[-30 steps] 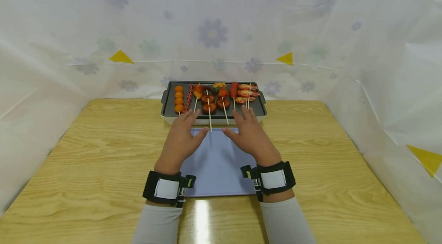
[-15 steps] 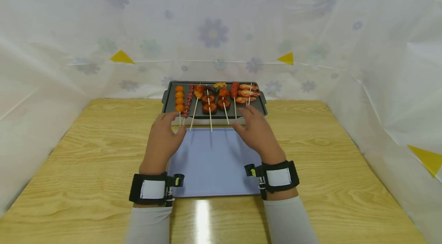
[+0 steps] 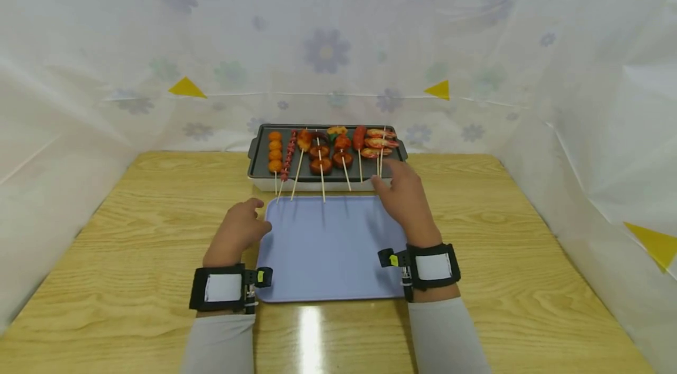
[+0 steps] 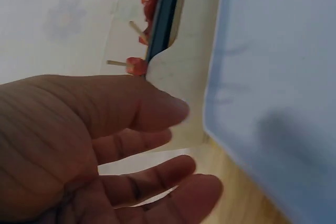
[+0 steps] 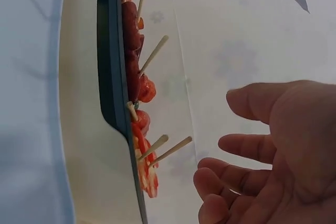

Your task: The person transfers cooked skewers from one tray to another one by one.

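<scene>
L hand: nothing in it, fingers loosely bent w/ gaps btwn them, beside the tray's far L corner; the wrist view shows thumb & fingers apart from the rim. R hand: also empty, fingers slack, over the tray's far R corner, nr the R end of the grill pan. Straps w/ a white patch on both wrists, L strap & R strap.

Btwn the forearms, flat on the tabletop: blue tray. Prob. light, stiff, smooth plastic, a bit slick; best held by the rim, one hand per short side.

Just beyond it: dark grill pan on a pale base, skewers laid across, some sticks jutting past the near edge toward the tray. L to R incl. orange balls, thin red skewer, mushroom skewer, sausage, shrimp. Look light; firmness of the food hard to tell. Sticks thin, could roll or snap if bent, so pinch by the bare near end.

Behind: flowered sheet w/ yellow triangles.
</scene>
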Action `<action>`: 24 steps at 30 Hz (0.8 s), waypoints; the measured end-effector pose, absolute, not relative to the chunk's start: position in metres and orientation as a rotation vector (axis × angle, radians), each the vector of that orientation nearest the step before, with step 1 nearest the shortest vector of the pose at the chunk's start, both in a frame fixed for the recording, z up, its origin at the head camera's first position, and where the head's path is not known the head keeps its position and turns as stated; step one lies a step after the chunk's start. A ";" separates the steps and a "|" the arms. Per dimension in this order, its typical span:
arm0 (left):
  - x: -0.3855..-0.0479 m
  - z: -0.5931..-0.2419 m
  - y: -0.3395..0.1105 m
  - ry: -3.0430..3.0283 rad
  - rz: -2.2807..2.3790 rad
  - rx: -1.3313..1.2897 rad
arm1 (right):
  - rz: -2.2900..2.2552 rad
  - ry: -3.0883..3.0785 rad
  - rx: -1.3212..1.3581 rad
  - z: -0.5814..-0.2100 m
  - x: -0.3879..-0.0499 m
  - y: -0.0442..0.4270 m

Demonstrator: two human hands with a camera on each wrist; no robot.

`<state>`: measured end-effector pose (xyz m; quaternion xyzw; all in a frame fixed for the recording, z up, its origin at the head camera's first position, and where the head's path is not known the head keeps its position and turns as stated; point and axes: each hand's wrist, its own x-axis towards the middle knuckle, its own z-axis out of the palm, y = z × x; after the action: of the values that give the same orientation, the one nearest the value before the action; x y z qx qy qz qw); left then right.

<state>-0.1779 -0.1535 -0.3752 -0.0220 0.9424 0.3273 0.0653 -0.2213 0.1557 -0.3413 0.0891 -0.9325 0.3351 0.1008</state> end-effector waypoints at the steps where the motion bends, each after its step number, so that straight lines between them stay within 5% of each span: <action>1: -0.179 -0.376 -0.153 2.827 0.974 -0.059 | 1.006 -2.741 0.255 -0.340 -0.223 0.156; 24: -0.181 -0.382 -0.150 2.663 0.866 -0.125 | 0.957 -2.959 0.180 -0.346 -0.303 0.175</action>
<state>-0.1807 -0.1501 -0.3816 -0.0439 0.9364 0.3045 0.1686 -0.3029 0.1745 -0.3463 0.0578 -0.9498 0.3071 0.0132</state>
